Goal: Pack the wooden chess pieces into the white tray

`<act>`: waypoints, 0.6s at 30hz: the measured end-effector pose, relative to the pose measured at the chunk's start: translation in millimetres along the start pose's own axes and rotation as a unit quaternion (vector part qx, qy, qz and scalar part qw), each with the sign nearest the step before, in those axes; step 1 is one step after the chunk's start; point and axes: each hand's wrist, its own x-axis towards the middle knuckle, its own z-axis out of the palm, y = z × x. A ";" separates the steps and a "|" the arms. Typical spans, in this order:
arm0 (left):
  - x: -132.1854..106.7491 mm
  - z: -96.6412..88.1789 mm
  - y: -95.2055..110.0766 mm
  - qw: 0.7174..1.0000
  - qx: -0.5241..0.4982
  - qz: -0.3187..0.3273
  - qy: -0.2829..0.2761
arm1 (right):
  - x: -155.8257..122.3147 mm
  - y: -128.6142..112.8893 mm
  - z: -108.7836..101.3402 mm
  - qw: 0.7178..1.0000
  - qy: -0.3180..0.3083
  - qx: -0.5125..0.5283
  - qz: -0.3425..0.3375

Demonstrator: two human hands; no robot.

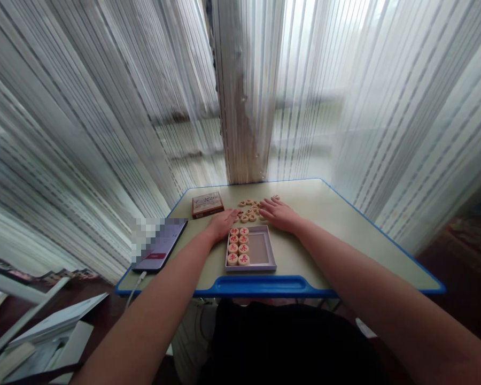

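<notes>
**Both hands flat at the loose chess pieces, tray half filled**

Head view, the only one.
- Left hand: palm down on the table, fingers stretched out and slack, tips at the near-left edge of the loose pieces. Closed on nothing that shows.
- Right hand: also palm down and spread wide, fingers lying across the right side of the same pieces. Nothing pinched or lifted; what sits under the fingers is hidden.
- Loose pieces: small pale wooden discs, scattered flat in a cluster at the far middle of the table, between the two hands and just beyond the tray.
- Tray: shallow, grey, square, near the front edge, between the forearms. Sorted pieces with red characters lie face up in two columns against its left wall; the right part is bare.
- Brown box: flat, left of the loose pieces, apart from the left hand.
- Phone: dark, at the left front corner, a white cable hanging off the edge.
- Striped sheer curtains behind the table.
</notes>
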 end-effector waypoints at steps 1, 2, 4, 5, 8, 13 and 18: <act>0.7 0.4 -0.4 1.000 -0.003 0.002 0.002 | 0.9 -0.5 0.3 1.000 0.002 0.013 -0.015; 1.3 0.6 -0.9 1.000 -0.011 0.007 0.002 | 1.3 -0.8 0.3 0.999 0.007 0.027 -0.025; 2.4 1.3 -2.3 0.999 -0.033 0.012 -0.001 | 0.9 -0.7 -0.3 0.998 0.025 0.047 -0.030; 3.1 1.9 -3.1 0.999 -0.050 0.010 0.002 | 0.4 -0.5 -0.8 0.998 0.034 0.052 -0.027; 7.6 5.5 -5.7 0.992 -0.117 -0.022 0.034 | -0.7 -0.6 -1.9 0.997 0.047 0.060 -0.019; 26.2 8.0 -6.0 0.985 -0.143 -0.068 0.065 | -1.2 -1.0 -2.1 0.995 0.065 0.072 -0.017; 42.4 1.3 -6.0 0.996 -0.022 -0.066 0.063 | -2.4 1.0 -2.2 0.994 0.079 0.079 -0.012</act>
